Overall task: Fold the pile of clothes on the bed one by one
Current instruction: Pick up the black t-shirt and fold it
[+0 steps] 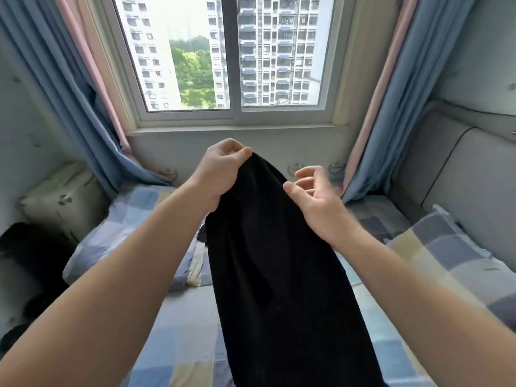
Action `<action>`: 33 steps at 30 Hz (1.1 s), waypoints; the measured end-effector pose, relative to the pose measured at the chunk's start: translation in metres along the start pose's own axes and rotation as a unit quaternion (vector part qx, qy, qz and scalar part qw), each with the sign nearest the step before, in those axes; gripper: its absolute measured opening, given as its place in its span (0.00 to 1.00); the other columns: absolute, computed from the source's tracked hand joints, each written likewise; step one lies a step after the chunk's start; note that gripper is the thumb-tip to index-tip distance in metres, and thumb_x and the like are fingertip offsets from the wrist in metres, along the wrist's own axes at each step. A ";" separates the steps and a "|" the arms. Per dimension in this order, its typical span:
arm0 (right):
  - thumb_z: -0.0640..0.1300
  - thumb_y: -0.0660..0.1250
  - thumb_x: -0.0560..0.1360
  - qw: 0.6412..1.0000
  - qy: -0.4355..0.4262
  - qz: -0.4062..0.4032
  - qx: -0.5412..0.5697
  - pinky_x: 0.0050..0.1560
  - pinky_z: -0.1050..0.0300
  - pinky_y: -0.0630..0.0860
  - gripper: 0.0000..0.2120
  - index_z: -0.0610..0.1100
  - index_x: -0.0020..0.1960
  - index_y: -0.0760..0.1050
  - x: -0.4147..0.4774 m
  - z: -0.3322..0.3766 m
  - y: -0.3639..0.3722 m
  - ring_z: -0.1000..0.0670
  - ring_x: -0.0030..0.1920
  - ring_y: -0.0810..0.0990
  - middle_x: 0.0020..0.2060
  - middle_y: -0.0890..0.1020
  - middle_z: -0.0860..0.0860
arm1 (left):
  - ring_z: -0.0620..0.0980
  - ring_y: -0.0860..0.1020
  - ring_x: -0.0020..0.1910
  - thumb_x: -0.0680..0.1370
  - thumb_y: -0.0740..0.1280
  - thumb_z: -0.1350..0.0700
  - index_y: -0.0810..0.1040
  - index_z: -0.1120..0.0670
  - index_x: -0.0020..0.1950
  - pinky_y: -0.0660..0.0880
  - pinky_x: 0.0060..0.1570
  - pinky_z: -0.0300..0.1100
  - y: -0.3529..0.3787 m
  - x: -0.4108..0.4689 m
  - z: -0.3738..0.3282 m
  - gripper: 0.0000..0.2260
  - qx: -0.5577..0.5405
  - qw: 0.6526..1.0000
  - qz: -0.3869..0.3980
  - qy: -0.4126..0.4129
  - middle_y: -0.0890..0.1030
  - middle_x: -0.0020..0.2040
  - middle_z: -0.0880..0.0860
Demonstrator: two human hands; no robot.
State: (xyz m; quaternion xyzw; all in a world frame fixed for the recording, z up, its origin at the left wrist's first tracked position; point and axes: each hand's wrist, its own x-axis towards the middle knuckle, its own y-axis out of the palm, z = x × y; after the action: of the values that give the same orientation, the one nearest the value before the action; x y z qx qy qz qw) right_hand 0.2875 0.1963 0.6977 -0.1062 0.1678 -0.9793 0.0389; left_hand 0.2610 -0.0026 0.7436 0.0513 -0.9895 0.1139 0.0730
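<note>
Pinching the top of a black garment (279, 275) between thumb and curled fingers, the left hand (220, 174) is raised in front of the window (234, 117), its forearm stretched out from the near left corner. The right hand (315, 196) is up just right of the cloth, holding nothing: palm turned left, fingers spread and loosely bent. Its thumb lies at the garment's right edge; whether it touches the fabric cannot be told. The right forearm comes in from the near right.

The garment is plain black with a few soft lengthwise folds, and what kind of clothing it is does not show. It hangs above the bed (181, 331), narrow and bunched at the pinched top, widening downward until it runs off the near edge. Its long axis runs from the left hand at the far end straight down toward the person.

The bed has a blue, grey and cream checked sheet, with a matching pillow (446, 252) at the right.
</note>
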 end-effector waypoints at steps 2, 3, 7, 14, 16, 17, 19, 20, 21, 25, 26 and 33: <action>0.58 0.69 0.77 0.995 -0.061 -0.050 -0.062 0.58 0.61 0.71 0.18 0.55 0.62 0.68 -0.022 0.016 0.014 0.57 0.58 0.74 0.57 0.74 0.60 | 0.52 0.77 0.37 0.82 0.67 0.51 0.78 0.53 0.45 0.77 0.39 0.46 -0.010 -0.005 -0.009 0.08 -0.054 0.998 0.016 -0.040 0.77 0.37 0.53; 0.59 0.71 0.75 0.996 -0.061 -0.032 -0.055 0.57 0.62 0.72 0.19 0.56 0.61 0.69 -0.031 0.022 0.020 0.59 0.58 0.74 0.57 0.75 0.62 | 0.52 0.77 0.37 0.82 0.67 0.51 0.78 0.53 0.45 0.77 0.39 0.47 -0.010 -0.008 -0.013 0.08 -0.068 0.996 0.026 -0.050 0.78 0.37 0.53; 0.53 0.70 0.75 0.999 -0.023 0.037 -0.012 0.46 0.47 0.81 0.07 0.55 0.52 0.77 -0.044 0.023 0.071 0.53 0.45 0.83 0.44 0.83 0.55 | 0.52 0.76 0.37 0.82 0.67 0.51 0.77 0.53 0.44 0.76 0.39 0.46 -0.024 -0.014 -0.021 0.09 -0.079 0.994 0.063 -0.051 0.77 0.37 0.53; 0.38 0.58 0.83 0.997 -0.010 -0.078 -0.007 0.35 0.48 0.73 0.13 0.47 0.48 0.79 -0.041 0.003 0.069 0.48 0.33 0.76 0.34 0.82 0.45 | 0.51 0.77 0.37 0.81 0.69 0.52 0.78 0.52 0.41 0.76 0.40 0.47 -0.046 -0.010 0.005 0.10 -0.082 0.994 0.026 -0.067 0.78 0.36 0.52; 0.39 0.59 0.84 0.993 0.017 -0.077 0.082 0.45 0.47 0.78 0.11 0.43 0.51 0.81 -0.034 0.005 0.057 0.46 0.42 0.80 0.44 0.84 0.38 | 0.49 0.76 0.36 0.80 0.70 0.52 0.78 0.52 0.41 0.75 0.39 0.44 -0.048 -0.008 0.018 0.09 -0.022 0.999 -0.010 -0.035 0.78 0.36 0.50; 0.40 0.60 0.84 0.990 0.029 -0.071 0.119 0.50 0.45 0.79 0.11 0.42 0.52 0.81 -0.030 0.006 0.051 0.45 0.46 0.81 0.47 0.84 0.36 | 0.47 0.74 0.34 0.80 0.70 0.52 0.78 0.53 0.42 0.73 0.37 0.42 -0.048 -0.008 0.023 0.09 0.027 0.999 -0.019 -0.005 0.77 0.35 0.49; 0.45 0.61 0.84 0.985 0.043 -0.040 0.160 0.58 0.39 0.79 0.13 0.39 0.52 0.82 -0.021 0.007 0.039 0.39 0.51 0.84 0.50 0.84 0.35 | 0.42 0.69 0.29 0.80 0.69 0.48 0.77 0.52 0.43 0.68 0.32 0.37 -0.042 -0.014 0.029 0.10 0.102 0.993 0.017 0.057 0.74 0.32 0.45; 0.48 0.63 0.83 0.983 0.049 -0.020 0.175 0.58 0.36 0.79 0.15 0.37 0.52 0.81 -0.016 0.009 0.033 0.36 0.52 0.84 0.50 0.84 0.34 | 0.40 0.70 0.28 0.80 0.69 0.47 0.78 0.51 0.44 0.67 0.31 0.35 -0.036 -0.018 0.029 0.10 0.117 0.989 0.062 0.073 0.75 0.31 0.43; 0.54 0.65 0.81 0.982 0.054 0.003 0.181 0.55 0.34 0.79 0.21 0.33 0.52 0.79 -0.012 0.014 0.028 0.34 0.49 0.83 0.48 0.83 0.32 | 0.39 0.72 0.29 0.79 0.69 0.47 0.79 0.51 0.45 0.68 0.32 0.34 -0.028 -0.024 0.030 0.09 0.123 0.982 0.119 0.073 0.77 0.31 0.43; 0.65 0.71 0.71 0.986 0.040 0.066 0.148 0.42 0.41 0.69 0.40 0.26 0.49 0.69 0.007 0.023 -0.002 0.39 0.41 0.72 0.41 0.75 0.38 | 0.43 0.81 0.41 0.79 0.72 0.55 0.83 0.50 0.47 0.76 0.43 0.40 0.010 -0.038 0.040 0.01 0.109 0.954 0.278 0.029 0.83 0.41 0.46; 0.62 0.71 0.72 0.985 0.039 0.073 0.151 0.43 0.40 0.70 0.35 0.26 0.48 0.71 0.010 0.021 -0.011 0.40 0.41 0.73 0.41 0.76 0.38 | 0.46 0.81 0.41 0.80 0.70 0.57 0.83 0.54 0.48 0.77 0.44 0.43 0.018 -0.038 0.042 0.03 0.083 0.960 0.265 0.019 0.84 0.41 0.48; 0.40 0.76 0.73 0.984 0.021 0.175 0.018 0.50 0.54 0.81 0.09 0.42 0.53 0.81 0.007 -0.023 -0.078 0.50 0.46 0.85 0.45 0.86 0.46 | 0.46 0.78 0.35 0.82 0.64 0.63 0.80 0.63 0.48 0.74 0.34 0.36 0.065 -0.036 0.020 0.07 -0.097 0.986 0.131 -0.040 0.81 0.38 0.54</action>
State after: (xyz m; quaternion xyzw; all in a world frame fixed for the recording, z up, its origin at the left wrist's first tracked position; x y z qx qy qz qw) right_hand 0.2725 0.2766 0.7043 -0.0538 0.1673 -0.9621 0.2085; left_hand 0.2858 0.0586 0.7048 -0.0818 -0.9961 0.0243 0.0226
